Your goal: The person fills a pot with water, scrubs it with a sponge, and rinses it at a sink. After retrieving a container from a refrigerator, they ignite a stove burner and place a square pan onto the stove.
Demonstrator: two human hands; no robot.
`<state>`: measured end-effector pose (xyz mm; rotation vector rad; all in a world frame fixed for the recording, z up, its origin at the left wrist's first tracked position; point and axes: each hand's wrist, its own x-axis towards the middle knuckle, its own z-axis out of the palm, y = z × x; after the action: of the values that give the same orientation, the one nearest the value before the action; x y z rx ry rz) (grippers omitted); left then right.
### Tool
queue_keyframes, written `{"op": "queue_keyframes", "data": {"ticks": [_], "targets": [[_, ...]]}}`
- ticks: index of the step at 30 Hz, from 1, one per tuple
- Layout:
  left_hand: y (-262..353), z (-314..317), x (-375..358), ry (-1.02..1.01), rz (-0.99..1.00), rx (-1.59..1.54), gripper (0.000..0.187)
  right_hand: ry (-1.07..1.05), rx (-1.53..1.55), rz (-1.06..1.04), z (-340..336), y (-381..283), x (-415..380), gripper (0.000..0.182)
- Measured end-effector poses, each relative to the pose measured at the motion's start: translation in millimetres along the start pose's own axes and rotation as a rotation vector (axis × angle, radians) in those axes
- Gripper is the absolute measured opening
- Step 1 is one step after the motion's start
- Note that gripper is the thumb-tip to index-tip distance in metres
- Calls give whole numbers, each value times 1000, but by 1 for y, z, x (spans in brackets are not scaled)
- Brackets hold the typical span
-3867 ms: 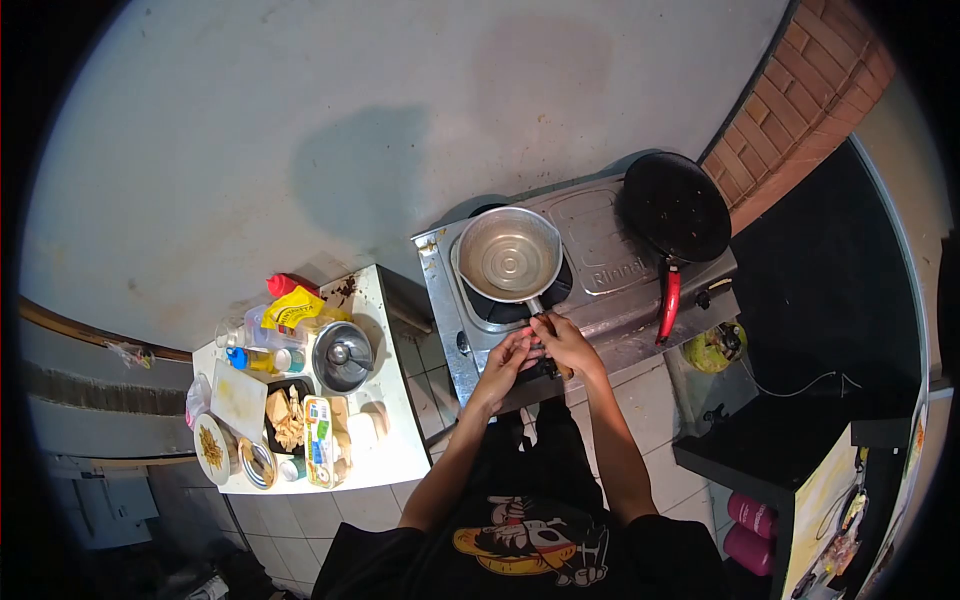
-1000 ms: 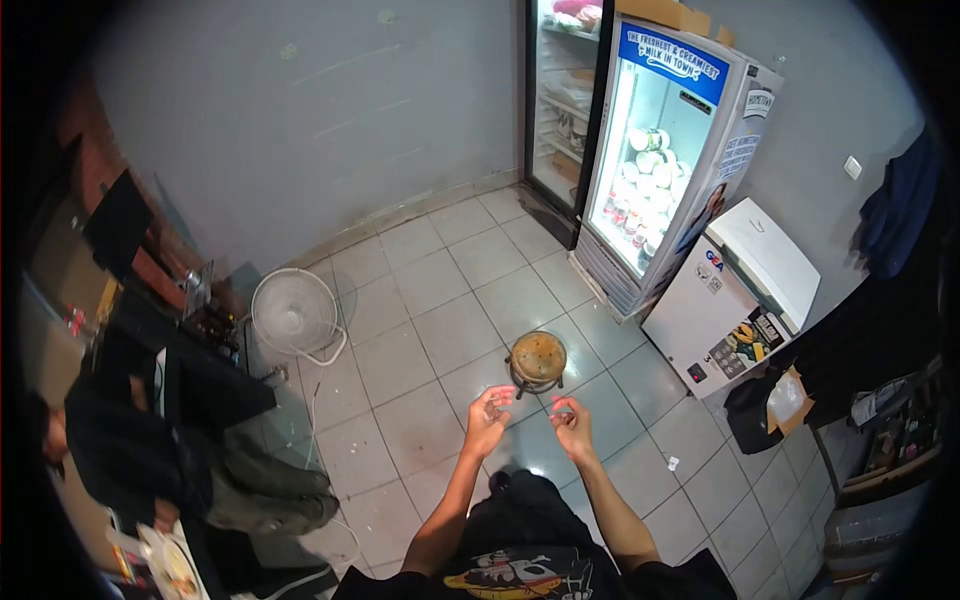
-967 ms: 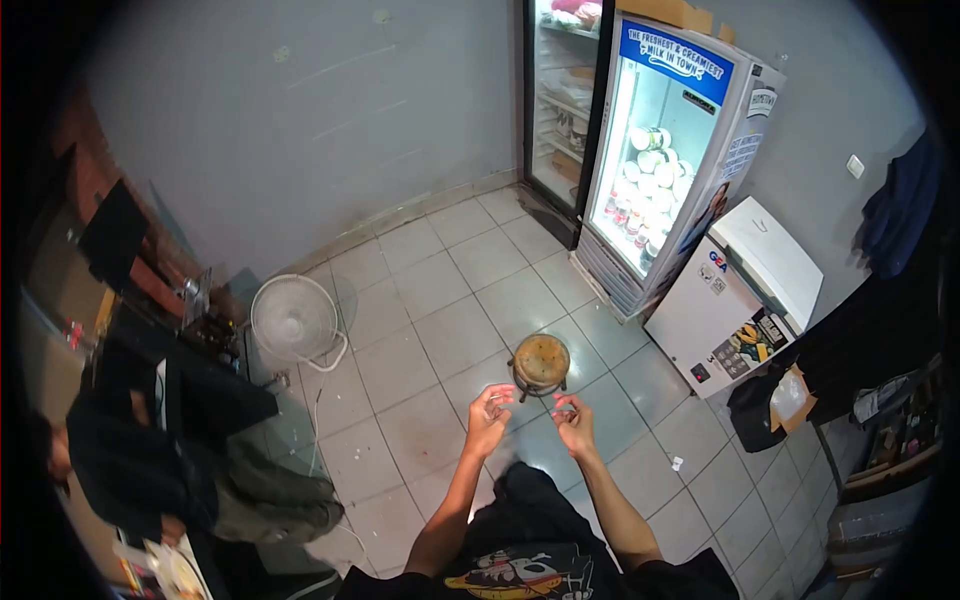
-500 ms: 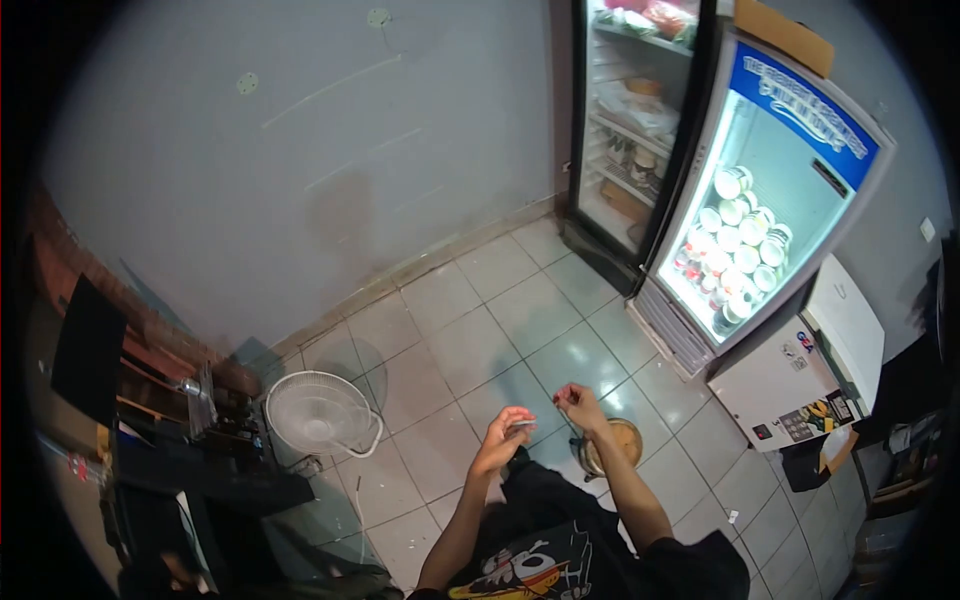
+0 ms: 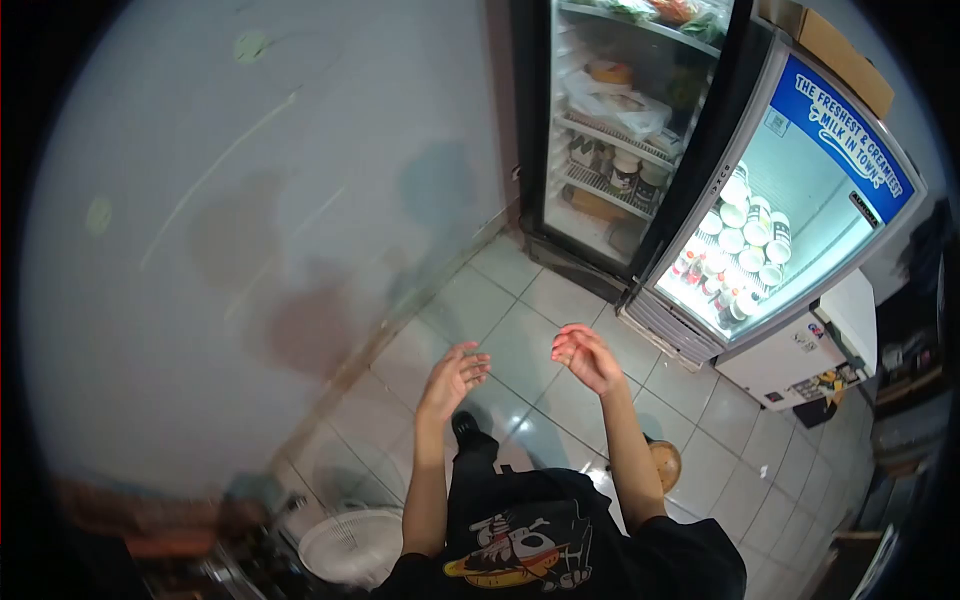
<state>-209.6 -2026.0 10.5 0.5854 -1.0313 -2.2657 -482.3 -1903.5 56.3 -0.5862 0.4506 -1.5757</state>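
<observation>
The empty, loosely curled left hand [image 5: 455, 380] and right hand [image 5: 588, 360] are hovering apart, and a step past the round stool [image 5: 664, 465] is now bringing them nearer the black-framed glass-door refrigerator [image 5: 697, 150] ahead.

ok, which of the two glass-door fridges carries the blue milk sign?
The brightly lit fridge on the picture's right, beside the white GEA appliance. The blue sign sets it apart; the black-framed fridge shows none.
</observation>
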Motion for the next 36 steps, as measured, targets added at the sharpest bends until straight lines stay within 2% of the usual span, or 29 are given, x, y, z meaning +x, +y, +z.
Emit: {"op": "queue_keyframes", "data": {"ticks": [1, 2, 3, 4, 5, 7, 8, 10, 11, 13, 17, 19, 20, 23, 26, 29, 30, 31, 33, 35, 36], "targets": [[-1, -27, 34, 251, -91, 399, 33, 279, -837, 181, -38, 33, 22, 18], [12, -30, 61, 208, -100, 413, 33, 581, -1670, 393, -65, 58, 32, 17], [24, -28, 81, 130, -134, 490, 34, 367, -2535, 240, -36, 60, 24, 14], [37, -24, 100, 49, -170, 567, 34, 118, -2381, -4, -51, 59, 27, 18], [48, -19, 118, -31, -206, 644, 35, 346, -1747, 152, -50, 69, 39, 25], [64, -20, 146, -189, -290, 801, 36, 570, -1335, 265, -50, 68, 58, 28], [70, -23, 172, -230, -305, 814, 36, 615, -1321, 253, -56, 68, 66, 28], [74, -27, 231, -340, -70, 969, 43, 749, -1638, 93, -74, 69, 78, 26], [75, -27, 261, -369, -75, 969, 43, 781, -1636, 91, -79, 66, 90, 26], [80, -25, 321, -330, -6, 794, 44, 912, -1323, 50, -90, 58, 118, 29], [121, 22, 446, -281, 105, 780, 47, 932, -1335, -55, -147, 42, 189, 33], [134, 39, 499, -228, 176, 779, 55, 971, -1295, -98, -163, 29, 223, 35], [140, 45, 525, -208, 178, 784, 60, 989, -1235, -54, -167, 16, 242, 35], [164, 68, 604, -167, 230, 838, 81, 1022, -1224, -137, -178, -18, 296, 34], [184, 86, 668, -155, 300, 830, 92, 1041, -1248, -179, -188, -44, 337, 34], [184, 94, 725, -124, 491, 853, 82, 1079, -1234, -190, -187, -61, 367, 33], [177, 90, 744, -144, 489, 844, 82, 1103, -1234, -187, -187, -62, 373, 33], [168, 83, 759, -219, 501, 759, 74, 1131, -1232, -182, -187, -63, 378, 33], [158, 84, 770, -319, 501, 658, 67, 1199, -1310, -179, -178, -67, 388, 31], [156, 84, 767, -236, 639, 729, 57, 1257, -1344, -231, -181, -61, 398, 32], [158, 87, 769, -260, 636, 715, 57, 1301, -1300, -209, -180, -61, 405, 30]]}}
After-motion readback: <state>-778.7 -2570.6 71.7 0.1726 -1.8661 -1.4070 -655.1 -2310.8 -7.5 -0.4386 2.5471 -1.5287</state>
